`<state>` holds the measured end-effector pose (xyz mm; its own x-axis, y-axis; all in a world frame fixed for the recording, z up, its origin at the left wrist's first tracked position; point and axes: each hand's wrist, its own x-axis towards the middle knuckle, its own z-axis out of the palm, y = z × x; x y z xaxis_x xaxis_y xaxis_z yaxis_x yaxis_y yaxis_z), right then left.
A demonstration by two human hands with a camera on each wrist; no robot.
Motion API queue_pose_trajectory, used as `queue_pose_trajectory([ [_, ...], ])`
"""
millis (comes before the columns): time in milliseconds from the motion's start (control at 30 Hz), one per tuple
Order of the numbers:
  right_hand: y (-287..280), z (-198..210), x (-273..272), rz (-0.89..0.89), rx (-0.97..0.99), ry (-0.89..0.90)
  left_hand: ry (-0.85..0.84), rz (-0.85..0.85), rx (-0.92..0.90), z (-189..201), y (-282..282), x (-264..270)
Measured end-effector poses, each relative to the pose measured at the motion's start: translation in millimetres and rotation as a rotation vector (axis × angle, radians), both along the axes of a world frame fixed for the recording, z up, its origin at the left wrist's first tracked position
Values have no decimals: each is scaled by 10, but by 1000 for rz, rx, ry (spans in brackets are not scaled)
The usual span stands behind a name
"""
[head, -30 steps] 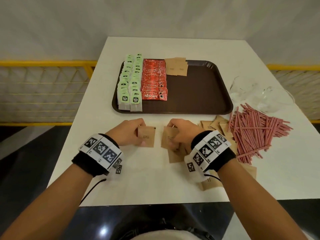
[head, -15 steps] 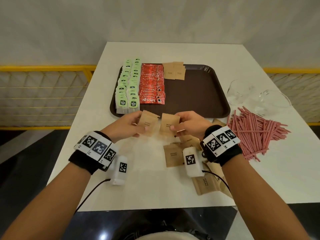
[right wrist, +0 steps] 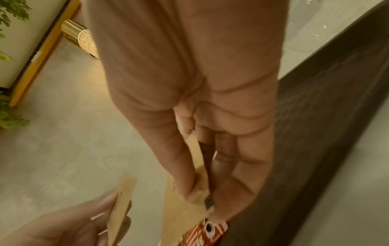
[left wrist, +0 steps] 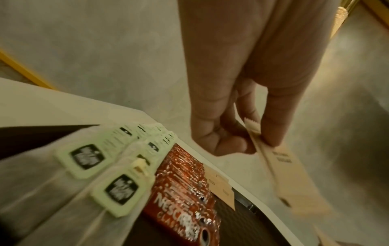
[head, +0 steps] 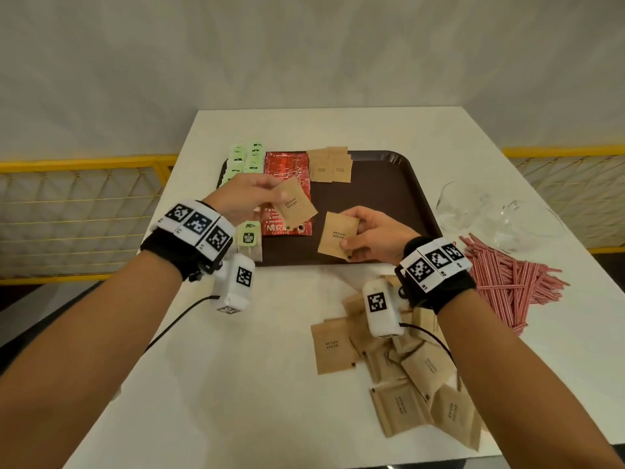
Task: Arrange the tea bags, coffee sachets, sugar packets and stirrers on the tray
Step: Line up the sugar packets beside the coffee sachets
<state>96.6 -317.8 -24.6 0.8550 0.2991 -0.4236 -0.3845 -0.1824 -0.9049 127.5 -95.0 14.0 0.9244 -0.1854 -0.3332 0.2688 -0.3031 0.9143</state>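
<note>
White table (head: 236, 384): wide bare stretch on the near-left, in front of the tray; the near and left edges drop off to dark floor.

Brown tray (head: 389, 198) sits mid-table, rim all round. Its left part is filled, the right half is bare brown surface. Contents, from the tray's left edge inward: two rows of green tea bags (head: 249, 236), then a stacked row of red coffee sachets (head: 287, 164), then a few brown sugar packets (head: 329, 167) at the tray's far rim.

Right of the tray: two clear glass bowls (head: 507, 225), with a loose heap of red-striped stirrers (head: 514, 282) just nearer than them, off the tray.

Near side of the tray, toward the right: a loose pile of brown sugar packets (head: 399, 377) on the table, overlapping.

Left hand (head: 243, 198) is above the tray's left part, thumb and fingers pinching one sugar packet (head: 293, 206) by its end, tilted, over the coffee row.

Right hand (head: 375, 235) is over the tray's near rim, pinching a second sugar packet (head: 338, 235) between thumb and fingers, held clear of the tray floor.

The two held packets are near each other, not touching.
</note>
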Motion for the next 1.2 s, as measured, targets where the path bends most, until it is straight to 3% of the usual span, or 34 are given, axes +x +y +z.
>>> queue_pose_trajectory([
  [267,-75,31,431,-12,-33,-28,94,-155,-17,89,-266,564],
  [367,-103,-23,579,-35,-52,-32,111,-222,100,17,-290,707],
  [633,-188,38,1152,-166,-21,18,72,-42,113,-105,-425,1229],
  [800,-218,-16,1477,-243,-103,29,-33,-106,360,-209,-569,1555],
  [967,-180,-142,1703,-321,-194,76,-59,-200,466,-305,-733,1745],
  [1067,-197,-264,1779,-315,-196,84,-146,-278,660,-328,-794,1820],
  [1200,-207,-283,1794,-323,-338,-12,-224,-315,818,-363,-826,1915],
])
